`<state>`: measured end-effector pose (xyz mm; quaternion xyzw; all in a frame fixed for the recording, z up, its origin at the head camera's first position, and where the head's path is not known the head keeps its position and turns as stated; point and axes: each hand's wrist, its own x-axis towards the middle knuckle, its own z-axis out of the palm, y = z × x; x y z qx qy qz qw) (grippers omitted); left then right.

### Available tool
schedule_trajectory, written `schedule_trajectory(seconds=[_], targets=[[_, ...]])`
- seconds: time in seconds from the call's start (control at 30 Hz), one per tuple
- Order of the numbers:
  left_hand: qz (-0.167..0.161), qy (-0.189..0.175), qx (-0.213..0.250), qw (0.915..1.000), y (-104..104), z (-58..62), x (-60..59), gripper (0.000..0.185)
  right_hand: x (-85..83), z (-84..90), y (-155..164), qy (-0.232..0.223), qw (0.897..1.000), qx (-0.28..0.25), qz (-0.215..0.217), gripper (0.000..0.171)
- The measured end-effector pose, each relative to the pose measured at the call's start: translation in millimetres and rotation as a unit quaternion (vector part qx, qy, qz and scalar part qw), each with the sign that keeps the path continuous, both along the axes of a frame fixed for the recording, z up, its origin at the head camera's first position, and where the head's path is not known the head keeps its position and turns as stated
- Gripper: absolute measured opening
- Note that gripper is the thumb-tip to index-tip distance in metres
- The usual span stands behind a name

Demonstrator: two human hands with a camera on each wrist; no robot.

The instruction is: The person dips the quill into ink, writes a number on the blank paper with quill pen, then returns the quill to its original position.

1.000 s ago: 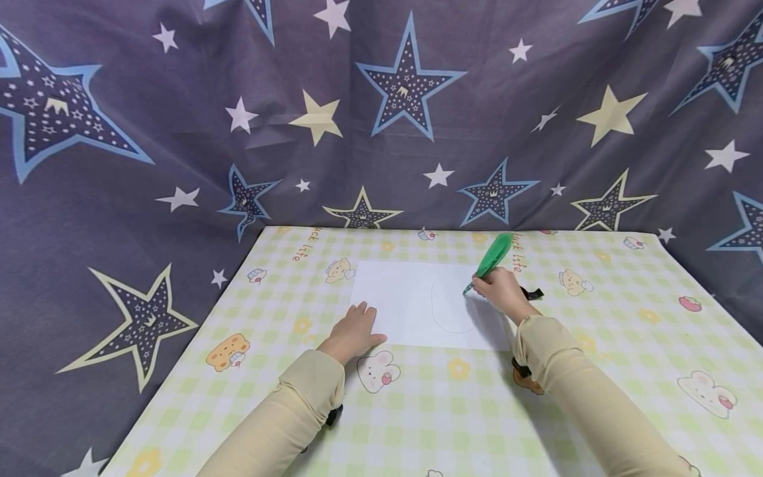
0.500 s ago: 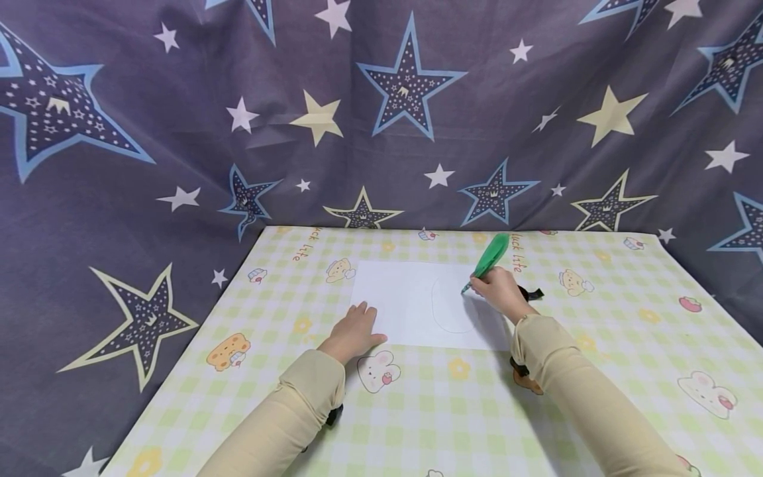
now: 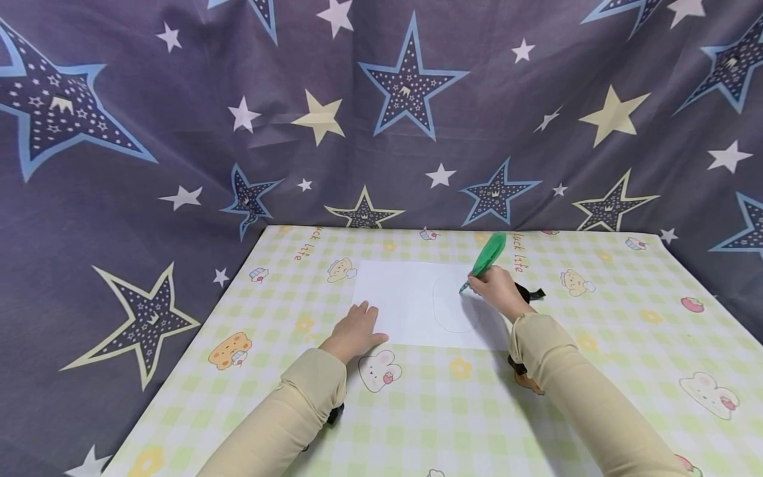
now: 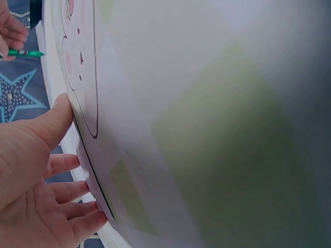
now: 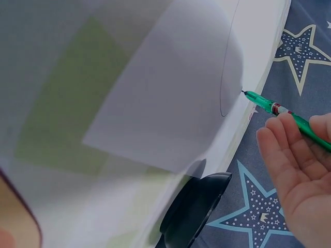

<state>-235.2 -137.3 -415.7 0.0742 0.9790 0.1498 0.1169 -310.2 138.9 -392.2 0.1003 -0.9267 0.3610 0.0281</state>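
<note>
A white sheet of paper point(image 3: 411, 301) lies on the checked tablecloth, with a thin curved line point(image 3: 444, 311) drawn on its right part. My right hand point(image 3: 497, 290) grips a green pen point(image 3: 484, 260) whose tip touches the paper near the top of that line. The right wrist view shows the pen point(image 5: 282, 111) with its tip on the line's end and my right hand point(image 5: 300, 170) beside it. My left hand point(image 3: 356, 331) lies flat with straight fingers on the paper's lower left corner. In the left wrist view my left hand point(image 4: 41, 181) presses against the tablecloth.
The table point(image 3: 632, 344) is covered by a green and yellow checked cloth with cartoon animals. A dark star-patterned curtain point(image 3: 381, 112) hangs behind and to both sides. A small black object point(image 3: 529, 293) lies just right of my right hand.
My right hand and the pen have shifted slightly to the left along the top of the drawn curve. The left hand has stayed in place.
</note>
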Motion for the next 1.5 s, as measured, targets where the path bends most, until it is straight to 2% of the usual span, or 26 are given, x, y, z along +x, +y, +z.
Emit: schedule_trajectory(seconds=[0.4, 0.7, 1.23, 1.5], targets=[[-0.001, -0.001, 0.004, 1.0000, -0.4, -0.1, -0.5, 0.064, -0.4, 0.4, -2.8, -0.014, 1.000, -0.005, -0.003, 0.023], [0.000, -0.001, 0.001, 1.0000, 0.3, 0.3, -0.7, 0.064, -2.1, -0.6, -4.8, 0.002, 1.000, -0.009, 0.007, 0.022], [-0.003, 0.003, -0.003, 1.0000, 0.7, 1.2, 0.3, 0.064, -2.5, 0.6, -6.7, -0.004, 1.000, -0.008, 0.018, 0.022], [0.004, -0.003, -0.002, 1.0000, 1.7, 2.2, -0.5, 0.064, -3.6, 0.4, -7.1, -0.037, 0.999, -0.023, 0.016, 0.025]])
